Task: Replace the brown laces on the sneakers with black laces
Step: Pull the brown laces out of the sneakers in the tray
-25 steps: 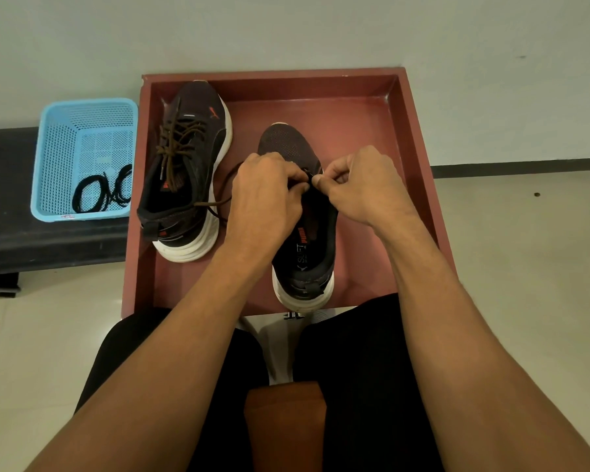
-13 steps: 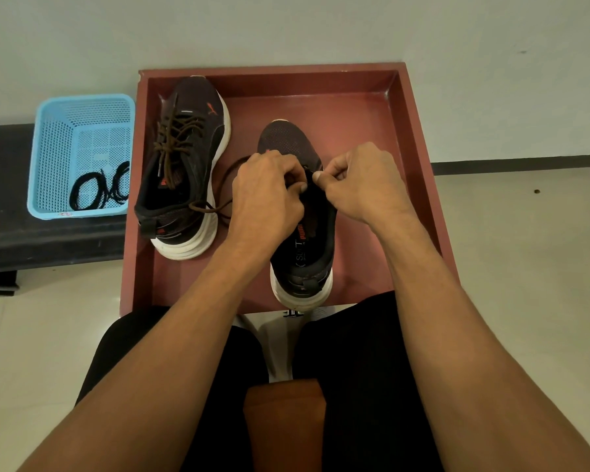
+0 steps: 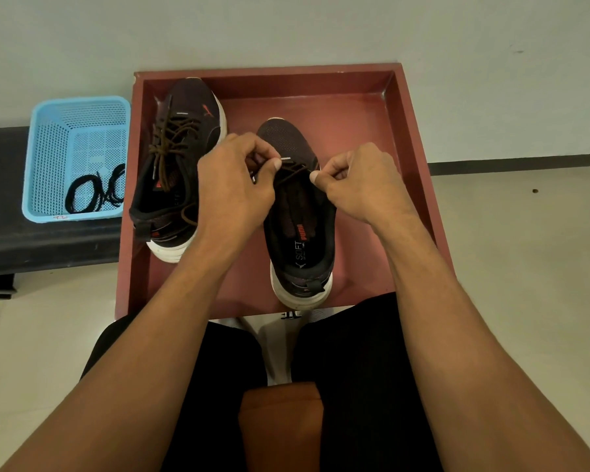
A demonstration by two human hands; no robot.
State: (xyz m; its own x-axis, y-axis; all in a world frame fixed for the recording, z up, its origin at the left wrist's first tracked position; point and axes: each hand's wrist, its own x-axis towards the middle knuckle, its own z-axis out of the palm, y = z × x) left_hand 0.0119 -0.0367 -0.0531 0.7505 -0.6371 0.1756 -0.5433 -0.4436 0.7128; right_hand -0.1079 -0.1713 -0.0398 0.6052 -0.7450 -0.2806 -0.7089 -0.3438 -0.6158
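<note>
Two hands now apart vs 1 s ago, when fingertips nearly met. Left hand [image 3: 234, 189] and right hand [image 3: 358, 185] each pinch thin brown shoelace [image 3: 293, 170], taut btwn them over toe-end eyelets of dark mesh sneaker w/ white sole [image 3: 300, 233]. Upper eyelets look bare. Judged: unlacing of this shoe nearly done. Knuckles up, fingers curled, forearms angled inward. Second dark sneaker [image 3: 184, 148] at left, fully brown-laced. Black laces [image 3: 96, 192] coiled in light-blue plastic basket [image 3: 41, 158], outside red wooden tray [image 3: 413, 131].
</note>
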